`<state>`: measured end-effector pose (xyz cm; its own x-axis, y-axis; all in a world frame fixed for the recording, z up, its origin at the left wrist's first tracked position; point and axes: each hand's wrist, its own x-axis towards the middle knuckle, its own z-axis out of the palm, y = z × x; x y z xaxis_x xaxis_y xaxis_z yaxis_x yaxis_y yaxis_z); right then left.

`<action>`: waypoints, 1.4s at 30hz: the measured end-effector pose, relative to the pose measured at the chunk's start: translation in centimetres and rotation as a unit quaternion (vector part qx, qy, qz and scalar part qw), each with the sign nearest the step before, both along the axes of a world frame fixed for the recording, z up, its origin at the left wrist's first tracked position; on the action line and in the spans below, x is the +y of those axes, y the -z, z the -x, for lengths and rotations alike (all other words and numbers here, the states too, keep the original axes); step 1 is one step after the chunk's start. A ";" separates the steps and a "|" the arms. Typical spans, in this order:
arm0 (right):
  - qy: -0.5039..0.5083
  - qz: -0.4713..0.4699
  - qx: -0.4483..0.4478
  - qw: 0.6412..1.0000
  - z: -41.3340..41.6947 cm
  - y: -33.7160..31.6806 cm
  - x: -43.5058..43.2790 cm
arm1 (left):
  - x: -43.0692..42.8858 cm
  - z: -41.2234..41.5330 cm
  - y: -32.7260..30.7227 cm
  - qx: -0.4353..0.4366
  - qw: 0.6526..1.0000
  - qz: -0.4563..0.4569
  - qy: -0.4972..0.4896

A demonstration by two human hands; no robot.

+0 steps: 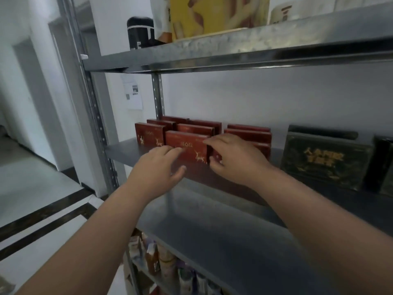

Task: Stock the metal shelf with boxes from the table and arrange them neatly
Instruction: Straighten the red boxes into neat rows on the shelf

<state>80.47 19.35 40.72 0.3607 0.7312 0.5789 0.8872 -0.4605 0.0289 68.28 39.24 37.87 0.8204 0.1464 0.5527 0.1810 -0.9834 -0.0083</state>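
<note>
Cardboard, glossy deep red with gold deer printed on it, forms the front red box [187, 149], a flat rectangle standing on its long edge at the fore of the middle board of the metal shelf [125, 150]. The left hand [157, 167] lays nearly straight fingers against its face, thumb spread below. The right hand [234, 160] grips its right end, forefinger over the top corner, thumb curled at the side. More red boxes [197, 127] stand in rows behind and beside it. The boards are dull grey sheet steel on a perforated upright [158, 96]. To the right stands a dark green box [325, 160] with gold lettering. Above sit a black flask [140, 33] and a yellow carton [212, 15]; bottles [161, 260] crowd a lower board. The white wall [276, 99] carries a paper notice [133, 94]; the pale floor [32, 182] has dark stripes
</note>
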 end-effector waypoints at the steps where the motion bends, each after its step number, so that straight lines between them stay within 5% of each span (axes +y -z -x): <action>1: -0.002 0.006 0.000 1.000 -1.1 -0.7 1.4 | 1.3 -1.2 -0.3 0.000 1.000 0.004 -0.001; 14: 0.029 0.086 0.027 0.996 -12.0 -4.0 15.5 | 19.0 -10.4 -2.1 0.021 0.998 0.054 -0.018; 22: 0.128 0.097 0.047 0.986 -16.0 -5.9 23.3 | 30.8 -19.4 -5.9 0.005 0.997 0.040 0.072; 32: 0.283 0.178 0.134 0.933 -22.5 -8.6 26.2 | 37.3 -32.9 -9.9 0.150 0.975 -0.022 0.163; 42: 0.319 0.252 0.201 0.891 -27.5 -7.1 25.4 | 37.7 -41.3 -10.2 0.283 0.936 -0.088 0.191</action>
